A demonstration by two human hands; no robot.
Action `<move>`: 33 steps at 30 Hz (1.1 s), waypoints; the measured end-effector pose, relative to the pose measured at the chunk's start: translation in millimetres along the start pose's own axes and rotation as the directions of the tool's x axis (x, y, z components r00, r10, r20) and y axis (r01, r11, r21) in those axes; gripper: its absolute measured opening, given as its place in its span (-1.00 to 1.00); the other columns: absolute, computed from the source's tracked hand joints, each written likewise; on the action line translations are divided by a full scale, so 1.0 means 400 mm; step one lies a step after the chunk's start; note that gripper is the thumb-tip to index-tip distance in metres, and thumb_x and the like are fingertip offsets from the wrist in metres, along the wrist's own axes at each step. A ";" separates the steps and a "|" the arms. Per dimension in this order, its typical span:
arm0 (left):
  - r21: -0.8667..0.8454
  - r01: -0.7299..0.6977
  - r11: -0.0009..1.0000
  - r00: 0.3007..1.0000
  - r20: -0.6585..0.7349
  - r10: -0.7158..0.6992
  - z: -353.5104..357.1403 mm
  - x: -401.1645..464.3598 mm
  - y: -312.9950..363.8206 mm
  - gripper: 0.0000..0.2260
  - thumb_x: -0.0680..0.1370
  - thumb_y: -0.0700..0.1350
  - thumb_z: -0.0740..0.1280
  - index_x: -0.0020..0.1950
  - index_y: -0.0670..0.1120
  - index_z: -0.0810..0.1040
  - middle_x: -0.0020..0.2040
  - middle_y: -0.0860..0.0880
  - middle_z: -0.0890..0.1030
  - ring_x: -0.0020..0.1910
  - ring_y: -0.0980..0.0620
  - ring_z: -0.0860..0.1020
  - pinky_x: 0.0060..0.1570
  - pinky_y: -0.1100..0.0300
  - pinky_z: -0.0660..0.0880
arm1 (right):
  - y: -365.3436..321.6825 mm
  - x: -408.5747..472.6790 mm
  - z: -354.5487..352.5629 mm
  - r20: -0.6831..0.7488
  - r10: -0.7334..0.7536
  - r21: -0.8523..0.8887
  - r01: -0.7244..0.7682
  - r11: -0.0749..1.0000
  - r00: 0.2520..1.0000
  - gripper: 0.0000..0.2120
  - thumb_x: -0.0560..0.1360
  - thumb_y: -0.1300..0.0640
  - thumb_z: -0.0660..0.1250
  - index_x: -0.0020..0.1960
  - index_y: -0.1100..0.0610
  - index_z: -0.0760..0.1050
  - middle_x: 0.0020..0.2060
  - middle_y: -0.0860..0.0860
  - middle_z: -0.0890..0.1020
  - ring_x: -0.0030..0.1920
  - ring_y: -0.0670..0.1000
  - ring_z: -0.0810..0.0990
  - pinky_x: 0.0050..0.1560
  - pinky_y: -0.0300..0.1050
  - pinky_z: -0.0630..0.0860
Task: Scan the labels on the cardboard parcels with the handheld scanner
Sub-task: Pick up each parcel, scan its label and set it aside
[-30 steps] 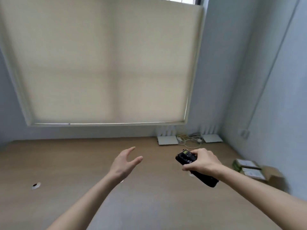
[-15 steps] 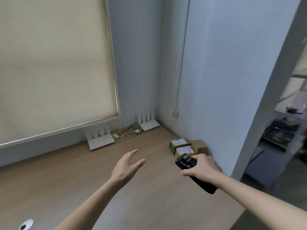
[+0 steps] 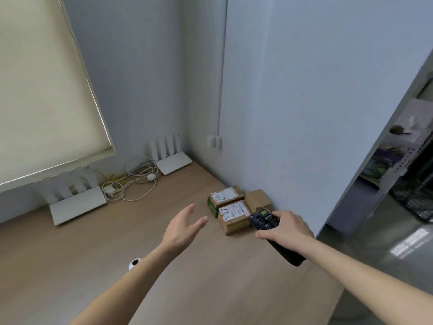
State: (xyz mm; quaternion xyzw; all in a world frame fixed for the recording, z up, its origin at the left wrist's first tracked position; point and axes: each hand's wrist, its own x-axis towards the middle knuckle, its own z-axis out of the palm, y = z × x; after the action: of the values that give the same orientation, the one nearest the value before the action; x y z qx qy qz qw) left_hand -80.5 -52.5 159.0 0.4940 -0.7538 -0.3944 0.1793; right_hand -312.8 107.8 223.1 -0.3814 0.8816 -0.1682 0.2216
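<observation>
Looking down at the wooden desk [image 3: 164, 266], I count three cardboard parcels [image 3: 234, 214] clustered in the corner by the wall [image 3: 304, 113]. Two of them, one behind the other, carry white labels [image 3: 235, 211] on top. The third, plain brown, sits to their right against the wall. All three are closed, so I cannot tell what is in them.

My right hand [image 3: 289, 227] grips the black handheld scanner [image 3: 264, 220], fingers wrapped round its body, its head just beside the nearest labelled parcel. My left hand [image 3: 181, 227] hovers over the desk, fingers spread and relaxed, holding nothing, near the parcels but apart from them.

Along the back wall I see two white routers [image 3: 78, 204], each with upright antennas, and a tangle of cables [image 3: 131, 181] between them. A beige roller blind [image 3: 42, 90] hangs above. One small round white object [image 3: 135, 262] lies on the desk beside my left forearm.
</observation>
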 end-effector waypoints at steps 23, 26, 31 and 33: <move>-0.106 0.396 0.912 0.912 0.164 -0.377 0.539 0.488 -0.202 -0.44 0.62 0.16 0.29 0.57 0.01 0.30 0.48 -0.01 0.43 0.43 0.01 0.41 0.37 0.08 0.36 | 0.238 0.720 0.381 0.281 -0.027 0.088 0.002 0.996 0.959 -0.34 0.23 -0.26 0.64 0.27 -0.09 0.59 0.13 -0.10 0.70 0.16 0.02 0.66 0.18 0.04 0.61; -0.134 0.410 0.902 0.907 0.169 -0.387 0.563 0.520 -0.207 -0.48 0.63 0.13 0.28 0.57 0.04 0.32 0.44 -0.01 0.48 0.38 0.03 0.44 0.32 0.13 0.37 | 0.257 0.751 0.399 0.298 -0.028 0.103 -0.003 0.995 0.954 -0.29 0.20 -0.28 0.63 0.29 -0.10 0.58 0.14 -0.11 0.70 0.18 0.02 0.65 0.21 0.06 0.60; -0.244 0.437 0.866 0.899 0.158 -0.409 0.594 0.540 -0.207 -0.53 0.63 0.04 0.30 0.53 0.04 0.35 0.39 0.01 0.53 0.32 0.01 0.49 0.30 0.09 0.45 | 0.280 0.768 0.422 0.304 -0.086 0.166 0.036 0.986 0.949 -0.27 0.18 -0.33 0.60 0.29 -0.18 0.52 0.09 -0.22 0.68 0.13 -0.09 0.64 0.17 -0.01 0.61; -0.293 0.451 0.843 0.892 0.139 -0.430 0.598 0.533 -0.211 -0.56 0.63 0.01 0.31 0.51 0.06 0.36 0.37 0.00 0.53 0.29 0.02 0.50 0.22 0.14 0.45 | 0.284 0.768 0.424 0.313 -0.104 0.176 0.050 0.983 0.944 -0.25 0.18 -0.34 0.60 0.32 -0.18 0.52 0.10 -0.24 0.67 0.14 -0.10 0.63 0.18 -0.04 0.59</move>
State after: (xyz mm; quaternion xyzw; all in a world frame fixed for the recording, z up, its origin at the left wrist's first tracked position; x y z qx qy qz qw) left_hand -282.9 -158.6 -81.2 0.6048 -0.5523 -0.5575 0.1354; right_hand -480.2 -69.3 -53.9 -0.4183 0.8011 -0.1853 0.3860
